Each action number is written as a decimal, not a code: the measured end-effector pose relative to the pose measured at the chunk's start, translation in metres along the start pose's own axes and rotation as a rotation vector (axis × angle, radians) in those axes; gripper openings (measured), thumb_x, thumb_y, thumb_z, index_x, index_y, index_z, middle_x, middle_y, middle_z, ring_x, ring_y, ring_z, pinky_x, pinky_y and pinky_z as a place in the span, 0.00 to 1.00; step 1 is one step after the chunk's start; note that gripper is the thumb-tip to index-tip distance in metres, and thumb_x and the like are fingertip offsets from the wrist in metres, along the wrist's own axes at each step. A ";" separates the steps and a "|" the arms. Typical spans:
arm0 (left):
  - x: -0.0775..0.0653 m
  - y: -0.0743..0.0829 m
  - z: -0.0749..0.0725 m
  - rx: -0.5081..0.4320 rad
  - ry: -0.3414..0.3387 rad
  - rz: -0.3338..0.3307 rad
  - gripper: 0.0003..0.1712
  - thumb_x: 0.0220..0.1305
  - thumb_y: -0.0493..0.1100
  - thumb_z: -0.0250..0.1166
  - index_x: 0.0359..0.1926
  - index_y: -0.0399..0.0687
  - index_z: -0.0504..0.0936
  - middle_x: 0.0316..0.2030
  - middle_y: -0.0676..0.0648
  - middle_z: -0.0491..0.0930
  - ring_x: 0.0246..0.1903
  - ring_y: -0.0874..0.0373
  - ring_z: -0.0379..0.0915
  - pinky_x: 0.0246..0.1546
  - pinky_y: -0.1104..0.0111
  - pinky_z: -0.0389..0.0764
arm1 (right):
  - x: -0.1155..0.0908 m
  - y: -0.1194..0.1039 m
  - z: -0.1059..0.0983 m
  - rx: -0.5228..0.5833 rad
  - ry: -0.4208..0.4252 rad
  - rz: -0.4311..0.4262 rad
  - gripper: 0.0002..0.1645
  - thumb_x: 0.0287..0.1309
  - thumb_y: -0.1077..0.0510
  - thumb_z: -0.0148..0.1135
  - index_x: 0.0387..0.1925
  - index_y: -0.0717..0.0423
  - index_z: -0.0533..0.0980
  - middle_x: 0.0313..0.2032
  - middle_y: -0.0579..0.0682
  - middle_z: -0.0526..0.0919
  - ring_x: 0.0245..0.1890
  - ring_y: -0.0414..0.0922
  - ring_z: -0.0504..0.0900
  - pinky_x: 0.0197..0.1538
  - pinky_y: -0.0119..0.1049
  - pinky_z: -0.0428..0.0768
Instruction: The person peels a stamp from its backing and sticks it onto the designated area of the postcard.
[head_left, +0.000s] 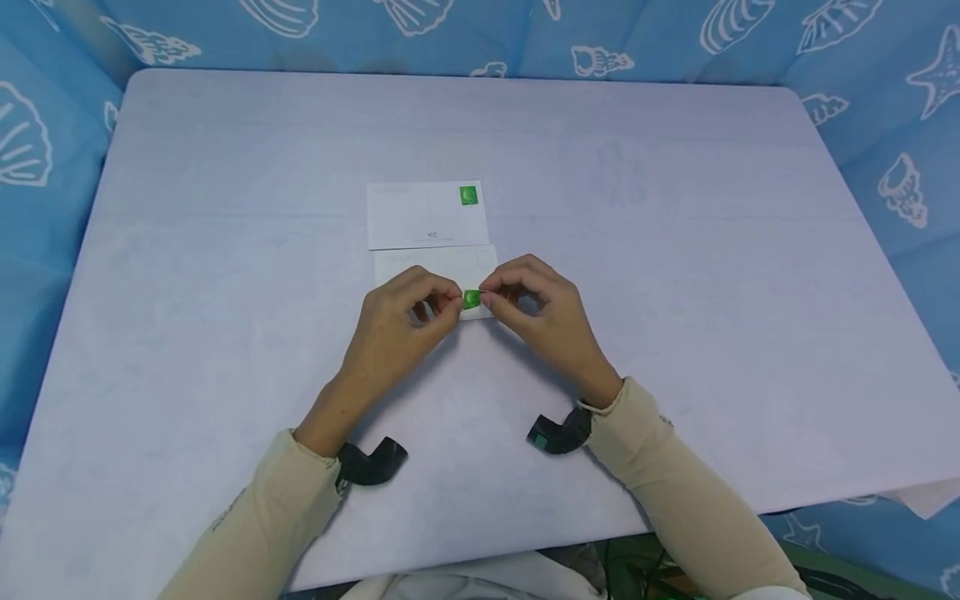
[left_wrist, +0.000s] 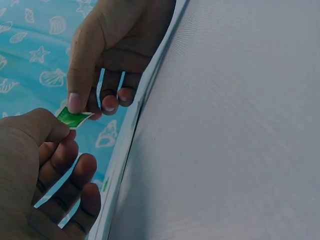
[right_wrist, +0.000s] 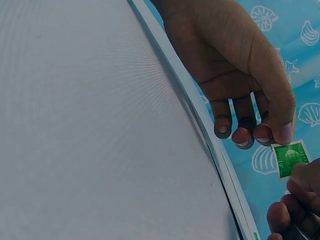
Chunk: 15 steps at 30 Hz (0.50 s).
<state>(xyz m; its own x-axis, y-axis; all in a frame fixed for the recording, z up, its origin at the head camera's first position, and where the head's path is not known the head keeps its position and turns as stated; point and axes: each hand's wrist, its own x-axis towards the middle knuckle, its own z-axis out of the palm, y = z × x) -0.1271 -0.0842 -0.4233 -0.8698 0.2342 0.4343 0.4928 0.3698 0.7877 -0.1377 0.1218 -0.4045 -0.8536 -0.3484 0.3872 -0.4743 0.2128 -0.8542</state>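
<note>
Between my two hands is a small green postage stamp (head_left: 471, 298) with a white perforated edge. My left hand (head_left: 401, 321) pinches one side of it between thumb and forefinger. The opposite side is pinched the same way by my right hand (head_left: 547, 312). In the right wrist view the printed face of the stamp (right_wrist: 289, 155) shows a pale globe-like design. Under the hands lies a white postcard (head_left: 405, 262), its near part largely covered by them. Just beyond it is another white postcard (head_left: 405, 212), with a similar green stamp (head_left: 468, 195) at its upper right corner.
A white-covered table (head_left: 675, 275) spreads out under the cards. Blue cloth with white shell prints (head_left: 525, 33) hangs behind and beside it. Black wrist-worn devices (head_left: 372, 462) sit at both sleeve cuffs, close over the tabletop.
</note>
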 end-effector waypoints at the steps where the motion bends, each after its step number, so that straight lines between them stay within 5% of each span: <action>1: 0.000 0.000 0.000 0.000 0.000 -0.002 0.03 0.63 0.33 0.68 0.37 0.45 0.85 0.31 0.53 0.80 0.31 0.63 0.74 0.31 0.69 0.78 | 0.000 0.004 0.000 -0.002 -0.002 0.001 0.07 0.57 0.75 0.67 0.38 0.68 0.82 0.40 0.57 0.80 0.36 0.44 0.76 0.40 0.34 0.77; 10: 0.003 -0.002 -0.010 0.009 0.020 -0.022 0.03 0.64 0.35 0.69 0.37 0.46 0.87 0.32 0.54 0.81 0.32 0.63 0.75 0.33 0.69 0.79 | -0.001 0.027 -0.008 -0.003 0.066 0.001 0.05 0.59 0.70 0.68 0.37 0.62 0.84 0.39 0.51 0.81 0.35 0.46 0.75 0.38 0.33 0.76; 15: 0.003 -0.011 -0.025 0.037 0.050 -0.039 0.04 0.63 0.34 0.69 0.36 0.46 0.87 0.31 0.55 0.80 0.32 0.64 0.74 0.33 0.69 0.78 | 0.004 0.009 -0.011 -0.093 0.098 0.010 0.03 0.57 0.73 0.67 0.35 0.69 0.82 0.36 0.57 0.81 0.32 0.45 0.75 0.36 0.31 0.75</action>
<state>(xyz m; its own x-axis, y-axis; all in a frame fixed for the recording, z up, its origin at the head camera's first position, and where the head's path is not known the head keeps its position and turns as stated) -0.1355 -0.1097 -0.4195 -0.8881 0.1736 0.4256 0.4580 0.4111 0.7881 -0.1474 0.1329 -0.4068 -0.8733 -0.2560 0.4145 -0.4795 0.3014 -0.8242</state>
